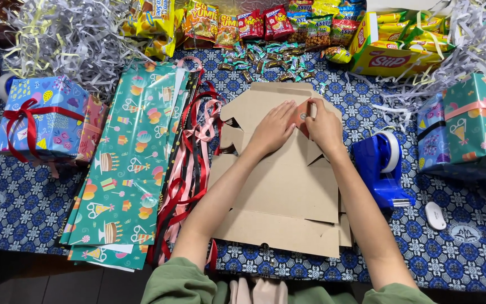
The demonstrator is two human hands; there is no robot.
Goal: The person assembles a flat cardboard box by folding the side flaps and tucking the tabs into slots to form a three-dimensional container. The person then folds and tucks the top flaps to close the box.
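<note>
Both hands on flat cardboard box blank, mid-worktop.

Left hand (272, 130) lies open, palm flat on the unfolded cardboard box (279, 191). Right hand (323, 128) pinches a small reddish-brown tag (301, 119) against the card, touching the left fingertips. Box lies on the blue patterned worktop (468, 247), between ribbons (189, 169) with teal wrapping paper (127, 169) and a blue tape dispenser (382, 169). Snack packets (265, 25) beyond.

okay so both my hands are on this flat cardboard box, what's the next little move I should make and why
Probably fold the far flap up. The cardboard box lies unfolded and flat, with your left hand pressing the panel and your right hand pinching a small flap near the far edge, so that crease seems ready to be raised.
</note>
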